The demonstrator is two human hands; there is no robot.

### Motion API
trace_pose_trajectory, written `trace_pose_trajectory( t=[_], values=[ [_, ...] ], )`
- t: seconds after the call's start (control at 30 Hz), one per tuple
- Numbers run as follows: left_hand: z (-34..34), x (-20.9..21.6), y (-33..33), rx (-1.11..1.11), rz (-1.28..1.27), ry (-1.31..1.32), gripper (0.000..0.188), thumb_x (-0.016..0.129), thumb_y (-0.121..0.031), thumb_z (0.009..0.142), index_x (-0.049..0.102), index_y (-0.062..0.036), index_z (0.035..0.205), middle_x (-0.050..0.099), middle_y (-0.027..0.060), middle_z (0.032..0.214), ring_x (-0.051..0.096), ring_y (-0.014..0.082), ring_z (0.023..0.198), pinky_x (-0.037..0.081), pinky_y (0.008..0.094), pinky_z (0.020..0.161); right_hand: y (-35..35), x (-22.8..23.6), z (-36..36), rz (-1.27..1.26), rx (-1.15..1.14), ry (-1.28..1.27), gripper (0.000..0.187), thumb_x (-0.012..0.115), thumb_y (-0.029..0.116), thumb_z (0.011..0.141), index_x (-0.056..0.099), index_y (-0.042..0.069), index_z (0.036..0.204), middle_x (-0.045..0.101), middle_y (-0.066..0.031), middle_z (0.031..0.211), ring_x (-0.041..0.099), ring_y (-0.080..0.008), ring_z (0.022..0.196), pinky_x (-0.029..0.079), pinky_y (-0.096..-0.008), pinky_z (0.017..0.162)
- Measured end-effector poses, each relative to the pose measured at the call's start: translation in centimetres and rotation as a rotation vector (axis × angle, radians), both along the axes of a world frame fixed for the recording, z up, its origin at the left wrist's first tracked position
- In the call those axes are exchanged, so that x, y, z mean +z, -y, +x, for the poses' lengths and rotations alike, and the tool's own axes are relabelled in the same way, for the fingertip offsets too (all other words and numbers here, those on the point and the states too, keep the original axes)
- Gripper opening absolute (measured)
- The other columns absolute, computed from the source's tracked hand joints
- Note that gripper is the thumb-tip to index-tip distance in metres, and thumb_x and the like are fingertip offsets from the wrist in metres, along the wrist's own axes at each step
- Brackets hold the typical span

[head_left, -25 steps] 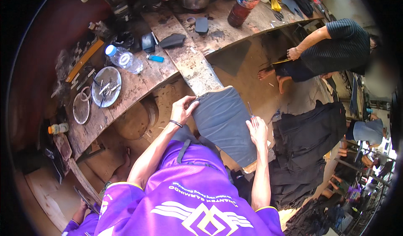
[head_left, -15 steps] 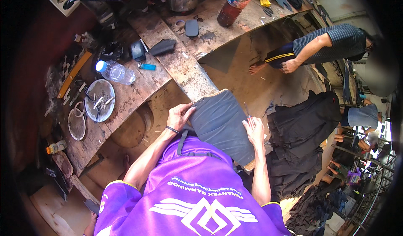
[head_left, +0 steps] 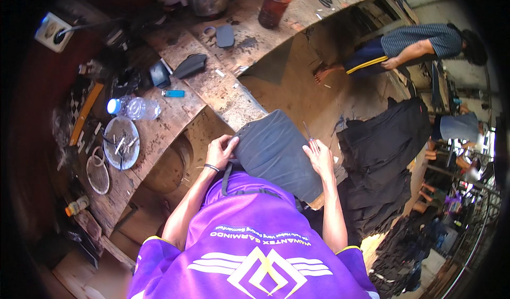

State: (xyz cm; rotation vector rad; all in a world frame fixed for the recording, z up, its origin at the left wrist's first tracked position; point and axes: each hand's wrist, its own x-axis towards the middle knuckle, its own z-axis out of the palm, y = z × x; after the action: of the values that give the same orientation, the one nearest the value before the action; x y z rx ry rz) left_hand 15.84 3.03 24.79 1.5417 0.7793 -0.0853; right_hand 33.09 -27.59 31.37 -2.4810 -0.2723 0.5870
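A dark grey, creased sheet [head_left: 279,153] lies over a board in front of me, its pale edge showing at the lower right corner. My left hand [head_left: 221,150] pinches the sheet's left edge between thumb and fingers, with a dark band on the wrist. On the other side, my right hand [head_left: 320,158] is closed round a small screwdriver-like tool [head_left: 312,140] with a reddish handle, its thin shaft pointing away. That hand rests by the sheet's right edge.
A wooden bench [head_left: 175,113] carries a plastic bottle [head_left: 139,108], an ash-strewn plate [head_left: 133,149], a blue lighter [head_left: 173,93] and a bottle of dark red liquid [head_left: 276,4]. Black cloth [head_left: 382,139] is heaped at right. A person in a striped shirt [head_left: 414,39] stands beyond.
The whole view has shifted slightly, moving the bench things left. Both hands keep their holds. The person in the striped shirt has drawn the arm back toward the thigh.
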Motion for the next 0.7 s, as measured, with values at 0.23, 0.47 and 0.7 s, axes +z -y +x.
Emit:
trace_pose_trajectory(
  t=[0.23,0.47,0.7],
  values=[
    [1.5,0.4,-1.6,-0.227,0.195,-0.078,0.038,0.073,-0.035,0.097,0.073,0.0033,0.102,0.073,0.0109,0.077,0.070,0.0132,0.065,0.058,0.0292,0.058,9.2,-0.1,-3.6,-0.117,-0.304,0.165,0.038,0.079,0.030,0.088,0.066,-0.001,0.103,0.068,-0.0243,0.100,0.067,-0.0426,0.095,0.052,-0.0469,0.080],
    [3.5,2.2,-3.2,-0.422,0.294,-0.064,0.035,0.076,-0.030,0.094,0.073,0.0041,0.103,0.076,0.0132,0.085,0.073,0.0150,0.074,0.061,0.0317,0.062,11.8,-2.1,-16.5,-0.013,-0.870,0.122,0.033,0.079,0.029,0.089,0.070,0.001,0.103,0.071,-0.0231,0.090,0.071,-0.0407,0.084,0.055,-0.0457,0.075],
    [4.9,0.6,-3.6,-0.522,0.213,-0.124,0.037,0.075,-0.031,0.095,0.073,0.0054,0.098,0.073,0.0089,0.081,0.066,0.0109,0.071,0.058,0.0282,0.061,9.6,-4.9,-20.1,0.290,-1.256,0.014,0.028,0.081,0.025,0.090,0.066,0.001,0.095,0.063,-0.0069,0.066,0.062,-0.0184,0.051,0.050,-0.0346,0.050]
  ],
)
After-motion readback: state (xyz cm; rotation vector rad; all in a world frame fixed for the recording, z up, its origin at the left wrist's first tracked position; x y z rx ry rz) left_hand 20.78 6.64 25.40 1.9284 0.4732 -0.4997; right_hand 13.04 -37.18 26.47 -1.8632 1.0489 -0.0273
